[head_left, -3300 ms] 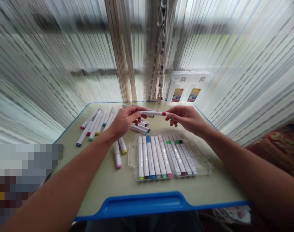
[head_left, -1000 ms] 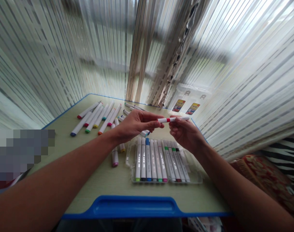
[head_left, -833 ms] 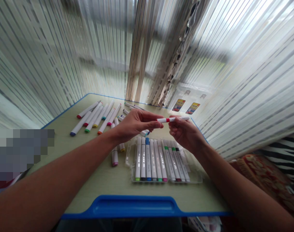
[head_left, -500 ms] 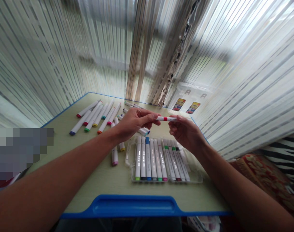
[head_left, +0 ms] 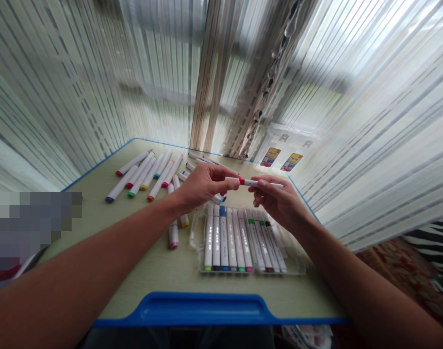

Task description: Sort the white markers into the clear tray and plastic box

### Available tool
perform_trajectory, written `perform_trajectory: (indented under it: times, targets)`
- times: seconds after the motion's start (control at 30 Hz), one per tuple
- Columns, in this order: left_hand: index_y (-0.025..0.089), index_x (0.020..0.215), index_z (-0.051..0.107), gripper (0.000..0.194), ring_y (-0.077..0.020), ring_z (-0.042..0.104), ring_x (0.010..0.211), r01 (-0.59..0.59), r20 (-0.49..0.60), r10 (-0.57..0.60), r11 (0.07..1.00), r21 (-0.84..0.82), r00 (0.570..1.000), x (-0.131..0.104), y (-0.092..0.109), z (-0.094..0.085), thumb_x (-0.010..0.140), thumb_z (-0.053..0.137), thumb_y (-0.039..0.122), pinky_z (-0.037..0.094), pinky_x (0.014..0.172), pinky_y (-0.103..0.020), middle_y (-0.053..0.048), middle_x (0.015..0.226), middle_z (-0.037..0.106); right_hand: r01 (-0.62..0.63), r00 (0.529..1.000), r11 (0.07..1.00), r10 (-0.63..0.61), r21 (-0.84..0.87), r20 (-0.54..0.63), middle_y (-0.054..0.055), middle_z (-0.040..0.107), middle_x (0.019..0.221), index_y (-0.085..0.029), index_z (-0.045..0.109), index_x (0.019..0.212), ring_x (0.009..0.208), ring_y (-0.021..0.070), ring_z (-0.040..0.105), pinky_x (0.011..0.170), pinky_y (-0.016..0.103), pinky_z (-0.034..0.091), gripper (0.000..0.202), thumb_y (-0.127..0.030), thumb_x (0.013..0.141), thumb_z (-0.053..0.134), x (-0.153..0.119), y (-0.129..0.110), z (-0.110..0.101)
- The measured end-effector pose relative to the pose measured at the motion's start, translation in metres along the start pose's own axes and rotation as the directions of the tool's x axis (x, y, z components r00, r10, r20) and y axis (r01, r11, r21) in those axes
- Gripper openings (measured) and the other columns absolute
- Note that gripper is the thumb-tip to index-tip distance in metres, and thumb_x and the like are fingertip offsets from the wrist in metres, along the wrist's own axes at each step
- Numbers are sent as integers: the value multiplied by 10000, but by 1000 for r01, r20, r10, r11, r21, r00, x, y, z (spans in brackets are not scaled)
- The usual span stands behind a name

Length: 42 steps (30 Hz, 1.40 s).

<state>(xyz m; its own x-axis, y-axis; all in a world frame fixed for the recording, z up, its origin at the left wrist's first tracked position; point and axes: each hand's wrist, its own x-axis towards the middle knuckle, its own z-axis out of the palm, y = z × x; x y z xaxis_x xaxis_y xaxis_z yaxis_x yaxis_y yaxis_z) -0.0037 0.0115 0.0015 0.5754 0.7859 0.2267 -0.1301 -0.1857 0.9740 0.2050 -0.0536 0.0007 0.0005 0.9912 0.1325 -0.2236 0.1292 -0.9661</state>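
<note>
A white marker with a red band (head_left: 250, 182) is held level above the table between both hands. My left hand (head_left: 208, 184) pinches its left end, just beside the red band. Around its right part the fingers of my right hand (head_left: 274, 194) are closed, and the right tip sticks out past them. Below my hands lies a clear plastic case (head_left: 297, 265) holding several white markers (head_left: 224, 242) side by side, their end colours including lime, black, blue, green and pink.
Several loose markers (head_left: 144, 177) are spread over the table's left and back. A clear case lid (head_left: 304, 140) stands at the back right before a striped curtain (head_left: 163, 72). The table's front edge has a blue tray groove (head_left: 203, 309).
The marker has shifted slightly left and down through my right hand, whose grip is now nearer its middle. My left fingers now sit close to the red band.
</note>
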Motion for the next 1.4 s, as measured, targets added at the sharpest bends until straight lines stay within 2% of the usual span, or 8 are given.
perform_trajectory:
  times: [0.23, 0.4, 0.63, 0.77, 0.9, 1.03, 1.27, 1.4]
  targets:
    - [101, 889, 787, 274, -104, 596, 620, -10, 18, 9, 1000, 10, 1000, -1, 1, 1, 777, 827, 347, 474, 586, -243, -77, 781, 749, 20, 1000, 999, -19, -49, 11, 56, 762, 718, -174, 799, 832, 569, 120, 661, 498, 225, 571, 238, -343, 705, 909, -1, 1, 0]
    - [91, 864, 783, 251, -89, 567, 590, -16, 32, 16, 1000, 23, 999, -1, 0, 1, 759, 841, 312, 440, 553, -228, -53, 732, 720, 57, 998, 986, -61, -154, -25, 55, 763, 716, -177, 810, 833, 529, 114, 634, 504, 249, 561, 252, -344, 682, 923, -1, 4, -1]
    - [88, 856, 784, 238, -95, 577, 608, -20, 69, 16, 998, 67, 997, -2, -1, 5, 750, 845, 292, 432, 552, -226, -58, 727, 722, 152, 981, 878, -190, -454, -38, 33, 711, 614, -184, 814, 731, 469, 98, 544, 414, 224, 420, 240, -346, 618, 951, -4, 3, 3]
    - [87, 857, 781, 218, -94, 580, 605, -39, 83, 32, 996, 77, 996, -2, -2, 7, 760, 834, 276, 430, 547, -223, -57, 721, 722, 169, 975, 835, -220, -524, -36, 18, 680, 565, -188, 816, 722, 451, 84, 475, 393, 218, 345, 218, -351, 641, 937, -7, 1, 6]
    - [84, 893, 783, 261, -97, 564, 576, -38, 60, 32, 995, 90, 998, -2, -1, 7, 767, 830, 308, 430, 531, -237, -55, 710, 709, 147, 978, 864, -200, -482, -59, 12, 660, 560, -180, 810, 718, 441, 75, 453, 386, 216, 312, 227, -363, 654, 929, -6, 1, 4]
    - [84, 914, 771, 215, -87, 570, 577, -18, -7, 19, 997, 72, 1000, -1, 0, 6, 803, 795, 267, 446, 540, -227, -48, 741, 713, 158, 979, 914, -193, -373, -57, 18, 685, 623, -178, 818, 765, 451, 76, 506, 407, 218, 387, 212, -362, 701, 902, -1, 3, 0]
    - [98, 893, 737, 109, -71, 566, 552, 4, -119, -12, 998, -66, 993, 4, -2, 2, 898, 694, 198, 468, 545, -213, -33, 763, 699, 150, 986, 960, -164, -236, -42, 45, 754, 722, -190, 833, 934, 483, 84, 565, 431, 216, 445, 211, -284, 750, 873, 1, 7, -3]
    - [111, 899, 712, 171, -76, 584, 528, 47, -171, -78, 983, -175, 982, 7, -4, 1, 976, 564, 149, 487, 544, -222, -36, 773, 697, 133, 990, 971, -140, -196, -22, 70, 790, 793, -204, 832, 978, 500, 94, 607, 437, 215, 467, 215, -318, 795, 839, -1, 4, -3]
